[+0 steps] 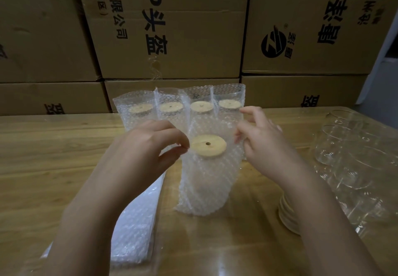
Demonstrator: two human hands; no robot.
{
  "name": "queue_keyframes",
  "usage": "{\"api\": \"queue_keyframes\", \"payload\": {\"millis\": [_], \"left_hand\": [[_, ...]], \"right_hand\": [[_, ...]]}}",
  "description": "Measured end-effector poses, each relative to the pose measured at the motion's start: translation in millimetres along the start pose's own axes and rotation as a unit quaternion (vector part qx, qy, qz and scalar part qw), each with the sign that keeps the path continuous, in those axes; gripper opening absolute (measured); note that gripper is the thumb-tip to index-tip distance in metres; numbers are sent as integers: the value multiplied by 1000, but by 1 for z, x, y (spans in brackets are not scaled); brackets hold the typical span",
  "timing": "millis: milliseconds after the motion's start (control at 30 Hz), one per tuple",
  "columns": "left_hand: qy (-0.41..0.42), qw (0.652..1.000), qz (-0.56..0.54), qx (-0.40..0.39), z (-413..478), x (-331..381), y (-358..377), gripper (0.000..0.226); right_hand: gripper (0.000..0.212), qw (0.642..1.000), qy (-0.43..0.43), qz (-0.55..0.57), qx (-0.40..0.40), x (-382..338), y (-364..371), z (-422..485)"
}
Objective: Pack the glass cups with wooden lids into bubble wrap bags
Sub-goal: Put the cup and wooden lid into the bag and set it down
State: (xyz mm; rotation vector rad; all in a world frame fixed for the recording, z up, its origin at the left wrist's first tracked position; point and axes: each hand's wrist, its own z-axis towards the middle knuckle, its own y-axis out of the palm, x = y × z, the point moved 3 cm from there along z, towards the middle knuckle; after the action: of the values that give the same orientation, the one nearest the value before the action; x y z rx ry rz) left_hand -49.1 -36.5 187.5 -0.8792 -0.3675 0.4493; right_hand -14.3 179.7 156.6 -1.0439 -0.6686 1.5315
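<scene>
At the table centre, a lidded cup stands in a bag; left hand and right hand each pinch its mouth edge

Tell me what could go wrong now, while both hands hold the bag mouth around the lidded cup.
1. The left hand and right hand pinch only the bag; lifted so, the cup with its lid might slip.
2. A pull backward could knock the row of packed cups.
3. The right forearm passes close to the bare glasses and may bump them.
</scene>
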Motion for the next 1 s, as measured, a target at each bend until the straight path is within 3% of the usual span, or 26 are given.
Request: {"api": "queue_keyframes", "payload": {"millis": [333, 467, 533, 667, 1000], "left_hand": [[-20, 999, 42, 12, 0, -3, -2, 12], [6, 1000, 28, -4, 0, 1, -3, 11], [12, 1000, 10, -13, 0, 2, -3, 13], [13, 999, 34, 6, -1, 2, -6, 10], [-76, 991, 88, 73, -2, -13, 2, 4]], "right_hand": [[21, 997, -38, 38, 49, 1, -4, 1], [59, 998, -54, 20, 11, -4, -7, 0], [49, 999, -41, 16, -5, -4, -6, 0], [11, 999, -15, 4, 41, 3, -8, -2], [9, 995, -17, 26, 98, 3, -15, 0]]}}
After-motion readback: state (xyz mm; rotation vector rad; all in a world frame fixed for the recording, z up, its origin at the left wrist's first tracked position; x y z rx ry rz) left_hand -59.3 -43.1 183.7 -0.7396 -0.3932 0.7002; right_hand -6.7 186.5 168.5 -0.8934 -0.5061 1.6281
